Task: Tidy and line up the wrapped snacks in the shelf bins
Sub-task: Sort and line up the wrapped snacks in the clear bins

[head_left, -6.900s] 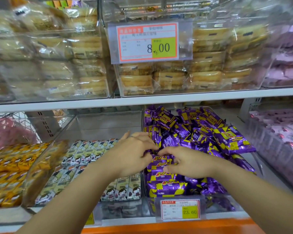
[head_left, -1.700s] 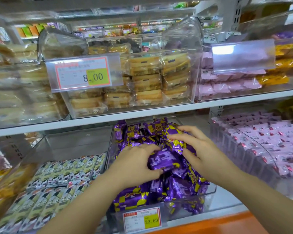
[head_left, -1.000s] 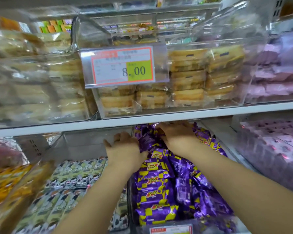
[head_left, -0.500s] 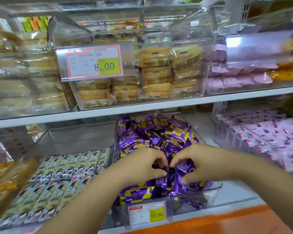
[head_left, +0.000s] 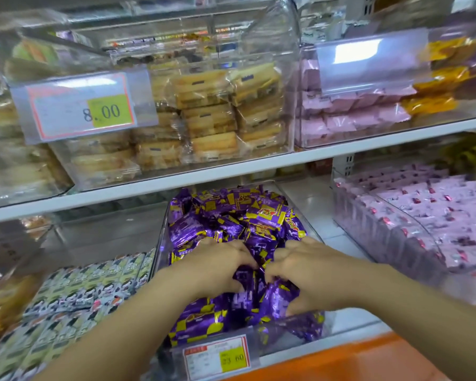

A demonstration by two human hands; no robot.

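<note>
Head: left hand (head_left: 214, 268), right hand (head_left: 312, 273) pinch purple snacks (head_left: 259, 215) (seemingly jumbled).

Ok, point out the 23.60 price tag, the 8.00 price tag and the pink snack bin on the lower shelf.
23.60 price tag (head_left: 217, 357), head view, middle of the card.
8.00 price tag (head_left: 81, 107), head view, middle of the card.
pink snack bin (head_left: 382, 232), head view, its clear left wall.

At 10 o'clock, red-bordered white price tag (head_left: 81, 107) on upper clear plastic bin (head_left: 272, 37): "8.00". At 6 o'clock, smaller red-bordered tag (head_left: 217, 356) on lower clear bin (head_left: 162, 237) w/ purple-yellow wrapped snacks (head_left: 264, 215): "23.60". Other print too blurred.
</note>
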